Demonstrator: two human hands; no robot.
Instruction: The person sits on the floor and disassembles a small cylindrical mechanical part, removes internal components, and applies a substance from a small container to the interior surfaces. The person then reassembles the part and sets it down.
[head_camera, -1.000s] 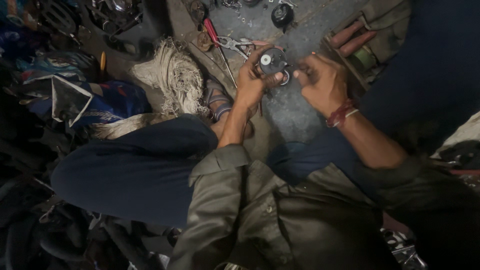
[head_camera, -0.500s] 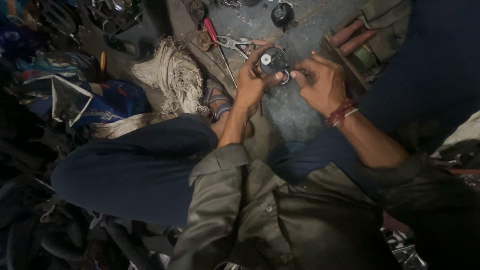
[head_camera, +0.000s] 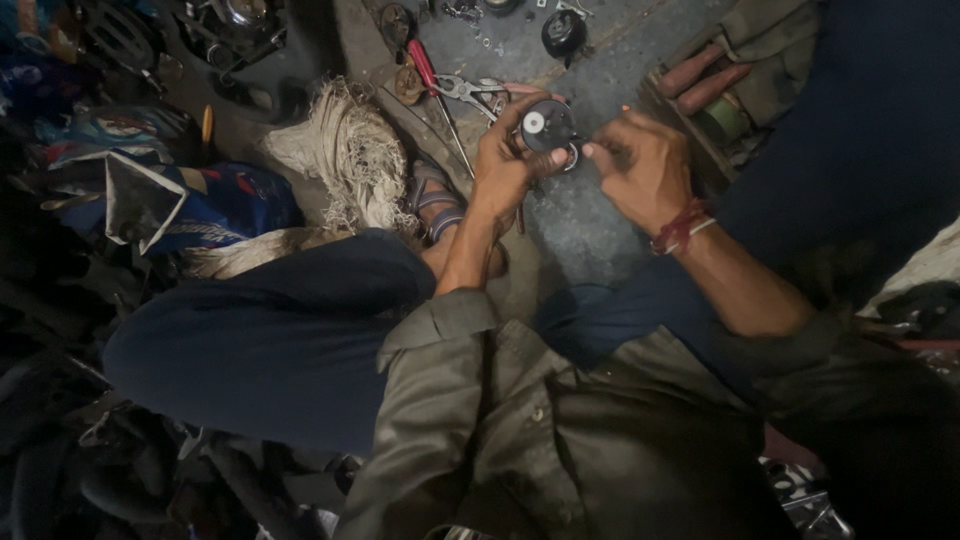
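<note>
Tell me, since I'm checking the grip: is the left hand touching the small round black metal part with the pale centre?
Touching. The head view shows the left hand wrapped around the round black part, fingers curling over its edge.

round black part (head_camera: 547, 125) turned, pale centre showing

round black part (head_camera: 547, 125) half-covered by fingers

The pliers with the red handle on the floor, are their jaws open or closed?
Open. The red-handled pliers lie on the grey floor beside the left hand, and their metal jaws stand spread apart.
</note>
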